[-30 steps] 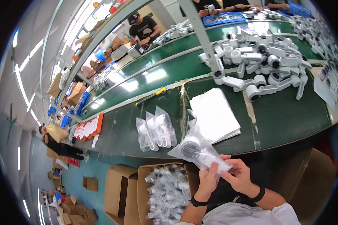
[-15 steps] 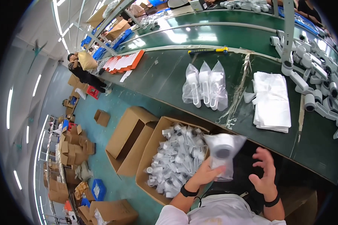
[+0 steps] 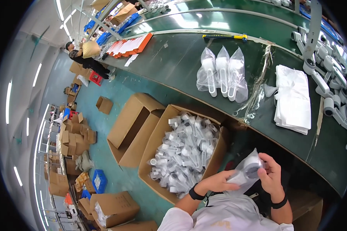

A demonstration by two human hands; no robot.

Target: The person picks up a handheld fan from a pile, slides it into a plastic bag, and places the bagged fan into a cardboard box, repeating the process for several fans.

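Between my two hands is a bagged white part [image 3: 247, 169], a round head with a grey ring, wrapped in a clear plastic bag and tilted. My left hand [image 3: 221, 181] grips the lower part of the bag. My right hand [image 3: 272, 175] closes its fingers and thumb on the ring end. Just left of my hands stands an open cardboard box [image 3: 152, 154] heaped with similar bagged white parts [image 3: 185, 150]. Beyond my hands, on the dark green table [image 3: 173, 73], three bagged parts [image 3: 222, 75] lie side by side, next to a stack of white plastic bags [image 3: 293, 99].
Unbagged white and grey parts [image 3: 329, 82] pile up at the right. A yellow-and-black hammer [image 3: 225, 37] lies near the table's far edge, with orange-edged papers [image 3: 129, 46] farther left. Another cardboard box [image 3: 133, 129] stands left of the full one. A person [image 3: 89, 61] carries a tan sack.
My left hand has brought the bagged part rightward and down, tilting it. My right hand, apart and open before, now closes on its ring end. The view has shifted slightly.
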